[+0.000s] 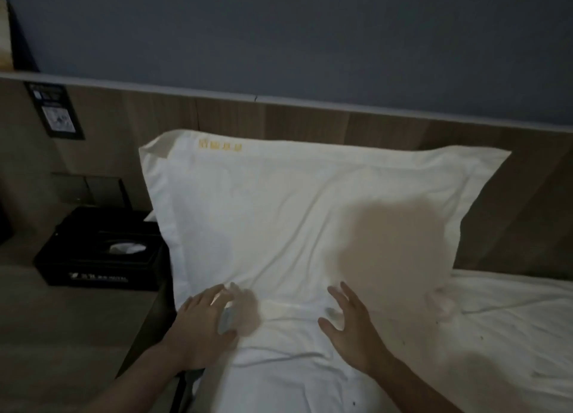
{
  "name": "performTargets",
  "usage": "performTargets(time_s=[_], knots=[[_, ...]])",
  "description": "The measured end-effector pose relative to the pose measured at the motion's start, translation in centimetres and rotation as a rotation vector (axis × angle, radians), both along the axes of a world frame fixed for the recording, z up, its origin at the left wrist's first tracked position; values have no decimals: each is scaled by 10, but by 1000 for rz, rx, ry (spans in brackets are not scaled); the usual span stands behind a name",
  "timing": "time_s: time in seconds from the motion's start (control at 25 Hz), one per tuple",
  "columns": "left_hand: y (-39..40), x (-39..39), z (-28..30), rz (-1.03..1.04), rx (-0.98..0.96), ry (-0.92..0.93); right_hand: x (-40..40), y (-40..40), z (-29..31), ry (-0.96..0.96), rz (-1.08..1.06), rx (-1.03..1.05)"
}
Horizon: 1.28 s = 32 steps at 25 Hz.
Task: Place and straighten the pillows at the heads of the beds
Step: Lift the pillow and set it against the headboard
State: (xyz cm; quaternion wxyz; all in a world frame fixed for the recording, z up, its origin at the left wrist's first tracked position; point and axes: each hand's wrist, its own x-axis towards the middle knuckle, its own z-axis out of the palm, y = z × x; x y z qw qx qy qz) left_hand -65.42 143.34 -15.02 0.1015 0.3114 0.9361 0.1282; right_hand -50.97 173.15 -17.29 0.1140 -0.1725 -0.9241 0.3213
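White pillow (297, 214) propped vs wood headboard (387, 127); left hand (201, 325) & right hand (350, 329) both spread-fingered at its lower edge.

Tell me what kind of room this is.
Probably a hotel guest room. A white pillow with yellow embroidered lettering leans on a wooden headboard panel, and a black branded tissue box sits on the bedside shelf under wall switches.

The pillow (279, 214) is white with small yellow lettering near its top edge. The sheet (511, 335) is white, the tissue box (99, 257) black, the headboard (341, 124) brown wood, the wall (310, 34) grey-blue.
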Motion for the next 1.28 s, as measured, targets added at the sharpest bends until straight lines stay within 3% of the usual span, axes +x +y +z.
performTargets(time_s=[0.2,0.32,0.4,0.52,0.76,0.92,1.04,1.12,1.28], knots=[[-12,38,-67,-15,-41,-169,30,-78,-77,-154,-112,-128],[-16,41,-107,-68,13,-330,37,-112,-112,-279,-188,79],[-19,37,-134,-88,57,-439,32,-114,-127,-207,-228,171],[-21,33,-165,-80,160,-545,27,-106,-144,-112,-220,225],[-9,21,-186,-76,162,-674,20,-95,-154,-300,-248,295],[-13,9,-157,-161,-53,-586,6,-115,-112,-511,-297,258],[-46,-7,-102,-256,-113,-762,-15,-132,-57,-661,-373,-17],[-80,-18,-46,-196,-128,-862,-22,-158,-12,-595,-425,-266],[-145,-33,90,-141,-111,-799,-12,-248,111,-456,-545,-686]])
